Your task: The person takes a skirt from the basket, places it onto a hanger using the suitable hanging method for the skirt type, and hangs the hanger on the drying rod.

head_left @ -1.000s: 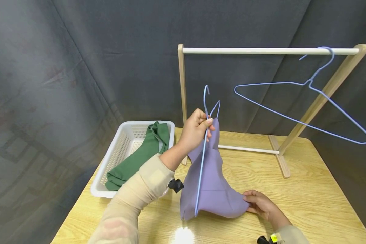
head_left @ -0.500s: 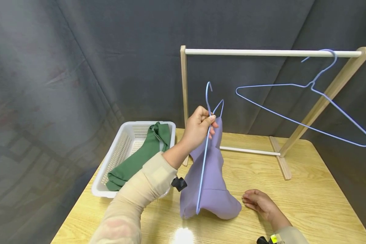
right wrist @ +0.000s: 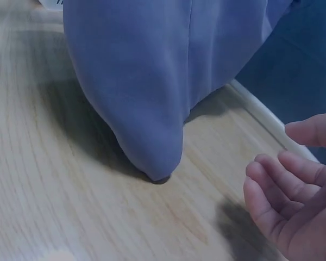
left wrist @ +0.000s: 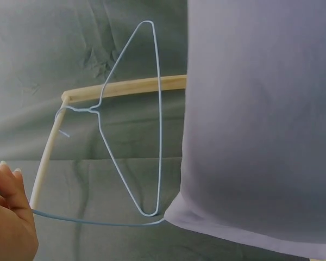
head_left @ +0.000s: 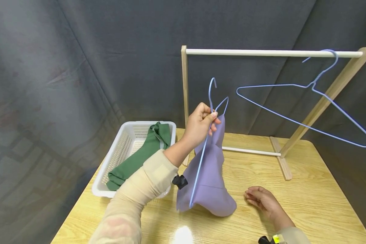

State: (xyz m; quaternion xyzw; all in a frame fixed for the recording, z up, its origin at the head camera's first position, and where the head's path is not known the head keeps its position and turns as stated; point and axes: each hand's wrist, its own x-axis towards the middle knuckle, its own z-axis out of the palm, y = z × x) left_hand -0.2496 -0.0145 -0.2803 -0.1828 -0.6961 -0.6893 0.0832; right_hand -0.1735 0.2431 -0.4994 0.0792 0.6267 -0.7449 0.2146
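Note:
My left hand [head_left: 198, 125] pinches a light-blue wire hanger [head_left: 209, 95] just below its hook. From the hanger drapes a lavender garment [head_left: 211, 173], with one hanger end poking out near its far top and the near arm lying across its front. The garment's lower part reaches down close to the tabletop. To its right, my right hand [head_left: 263, 201] is apart from it, fingers loosely bent and holding nothing. In the right wrist view, a gap shows between that hand [right wrist: 293, 196] and the garment's rounded lower tip [right wrist: 157, 147].
Behind stands a rack with a white top rail [head_left: 262, 53] and wooden legs. A second blue hanger [head_left: 274, 107] hangs bare at its right end. On the left, a white basket [head_left: 109, 156] holds a folded green garment [head_left: 140, 162]. All stand on a wooden table [head_left: 317, 189].
My right hand has let go of the garment's lower edge, which has dropped back leftward. My left hand has lifted the hanger slightly up and to the right, its near end swinging left.

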